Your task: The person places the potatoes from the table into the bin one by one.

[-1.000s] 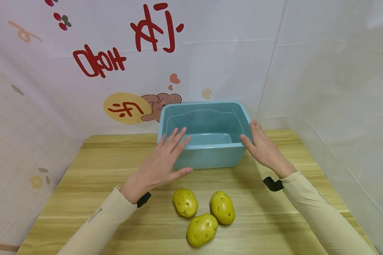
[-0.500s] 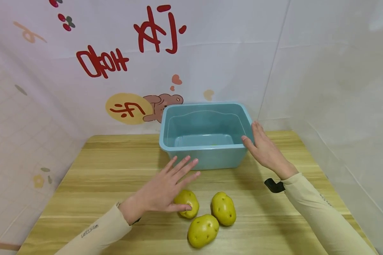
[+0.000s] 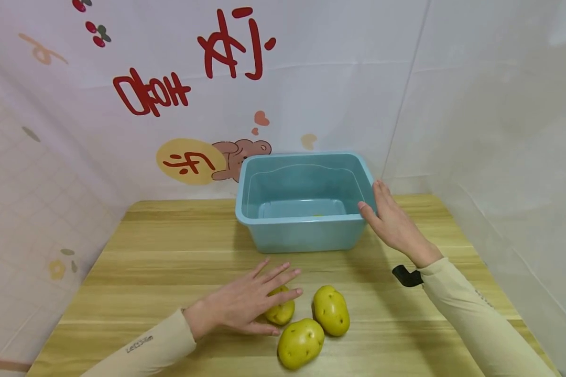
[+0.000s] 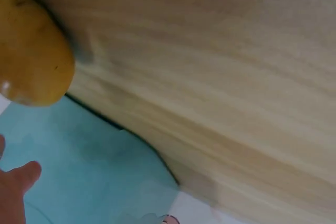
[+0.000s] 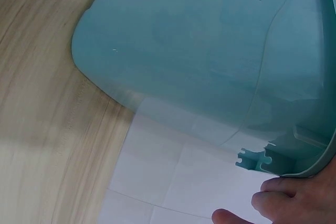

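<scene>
The left hand (image 3: 245, 303) is spreading over the leftmost potato (image 3: 280, 315), its fingers loose and splayed, grasping nothing; whether the palm or fingertips are touching the potato, I cannot tell. Its back is facing up and its fingers are pointing forward and to the right, with the thumb lying lower, just beside the nearest potato (image 3: 302, 344). The left forearm, in a pale sleeve (image 3: 143, 345), is slanting in from the lower left. The right hand (image 3: 393, 225) is gripping the blue bin (image 3: 306, 235) at its front right corner, the thumb coming over the rim and the fingers lying along the outer side; its forearm is angling in from the lower right, with a black strap (image 3: 407, 276) showing at the wrist. The leftmost and nearest potatoes and the right potato (image 3: 331, 310) are resting close together on the surface (image 3: 179, 262), in front of the bin. Inside the bin, a yellow sliver (image 3: 317, 214) is showing just above the front rim, mostly hidden.
</scene>
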### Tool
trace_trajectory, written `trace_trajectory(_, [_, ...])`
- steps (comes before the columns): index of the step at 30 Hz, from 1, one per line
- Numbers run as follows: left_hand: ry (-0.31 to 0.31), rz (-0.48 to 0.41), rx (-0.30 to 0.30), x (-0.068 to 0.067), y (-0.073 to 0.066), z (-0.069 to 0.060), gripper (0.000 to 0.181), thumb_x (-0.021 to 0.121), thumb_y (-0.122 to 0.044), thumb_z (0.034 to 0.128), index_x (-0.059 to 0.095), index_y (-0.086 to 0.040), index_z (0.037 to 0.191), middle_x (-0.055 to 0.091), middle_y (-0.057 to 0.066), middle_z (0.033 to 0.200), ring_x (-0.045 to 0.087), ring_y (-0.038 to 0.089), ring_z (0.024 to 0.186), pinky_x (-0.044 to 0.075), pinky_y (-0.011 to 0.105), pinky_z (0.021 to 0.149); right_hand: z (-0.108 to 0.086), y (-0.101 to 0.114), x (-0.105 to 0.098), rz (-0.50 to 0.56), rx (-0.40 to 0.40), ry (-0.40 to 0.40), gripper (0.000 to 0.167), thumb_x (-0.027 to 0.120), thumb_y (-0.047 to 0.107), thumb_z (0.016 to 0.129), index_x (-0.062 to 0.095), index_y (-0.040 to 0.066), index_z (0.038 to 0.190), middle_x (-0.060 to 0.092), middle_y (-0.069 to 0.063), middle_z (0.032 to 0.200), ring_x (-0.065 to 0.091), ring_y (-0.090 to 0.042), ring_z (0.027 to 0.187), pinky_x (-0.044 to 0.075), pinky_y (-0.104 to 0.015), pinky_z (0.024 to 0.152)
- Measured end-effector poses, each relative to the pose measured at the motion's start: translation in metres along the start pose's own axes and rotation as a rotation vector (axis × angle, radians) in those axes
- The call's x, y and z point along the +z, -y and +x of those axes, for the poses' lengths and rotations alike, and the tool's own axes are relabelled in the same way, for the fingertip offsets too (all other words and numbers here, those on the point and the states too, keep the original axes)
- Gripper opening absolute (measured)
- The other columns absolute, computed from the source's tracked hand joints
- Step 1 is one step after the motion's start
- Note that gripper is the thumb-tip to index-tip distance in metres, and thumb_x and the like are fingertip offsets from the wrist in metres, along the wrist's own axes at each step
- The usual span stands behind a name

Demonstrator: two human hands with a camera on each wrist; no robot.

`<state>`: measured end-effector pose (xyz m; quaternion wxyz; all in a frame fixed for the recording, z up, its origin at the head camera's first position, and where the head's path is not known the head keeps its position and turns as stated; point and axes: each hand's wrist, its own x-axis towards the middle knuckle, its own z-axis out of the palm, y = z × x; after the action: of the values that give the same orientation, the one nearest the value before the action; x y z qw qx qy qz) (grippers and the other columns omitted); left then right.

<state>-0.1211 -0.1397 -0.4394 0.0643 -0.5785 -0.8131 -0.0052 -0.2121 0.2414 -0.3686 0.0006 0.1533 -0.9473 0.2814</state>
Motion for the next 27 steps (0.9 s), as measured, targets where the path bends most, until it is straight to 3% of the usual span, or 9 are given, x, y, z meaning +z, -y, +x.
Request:
trace_trajectory(7, [0.121,-0.112,-0.012,0.010,-0.002,-0.004,0.075,0.048,-0.060,0.1044,0.025,-0.025,0.166,0.016,0.014,0.172,0.021,0.037,0.156,0.033,0.065,0.115,0.001,-0.002,0.000,-0.001,0.001,-0.003,0.087,0.031,0.056,0.110,-0.005,-0.003,0.162,-0.011,-0.018,0.171,-0.006,-0.036,0.158,0.009,-0.060,0.124])
trace_trajectory(10, [0.145,-0.152,-0.016,0.012,-0.002,-0.006,0.071,0.050,-0.056,0.1051,0.028,-0.025,0.165,0.016,0.013,0.172,0.021,0.037,0.156,0.033,0.066,0.114,0.001,-0.003,0.002,-0.005,0.003,-0.008,0.087,0.031,0.057,0.110,-0.004,-0.004,0.162,-0.010,-0.018,0.171,-0.005,-0.036,0.158,0.009,-0.060,0.124])
trace_trajectory(19, [0.088,-0.114,-0.027,0.015,-0.004,-0.004,0.056,0.069,-0.044,0.0989,0.050,-0.029,0.149,0.046,0.009,0.156,0.045,0.028,0.143,0.047,0.043,0.110,0.001,-0.003,0.002,-0.010,-0.007,-0.011,0.087,0.032,0.055,0.110,-0.003,-0.004,0.162,-0.009,-0.019,0.171,-0.004,-0.038,0.158,0.010,-0.060,0.124])
trace_trajectory(27, [0.088,-0.121,-0.072,0.008,-0.005,-0.001,0.056,0.064,-0.048,0.1005,0.049,-0.030,0.152,0.048,0.008,0.153,0.048,0.026,0.136,0.051,0.047,0.103,0.000,-0.001,-0.001,-0.011,-0.003,-0.007,0.086,0.031,0.055,0.110,-0.005,-0.004,0.162,-0.009,-0.018,0.171,-0.004,-0.038,0.158,0.010,-0.061,0.123])
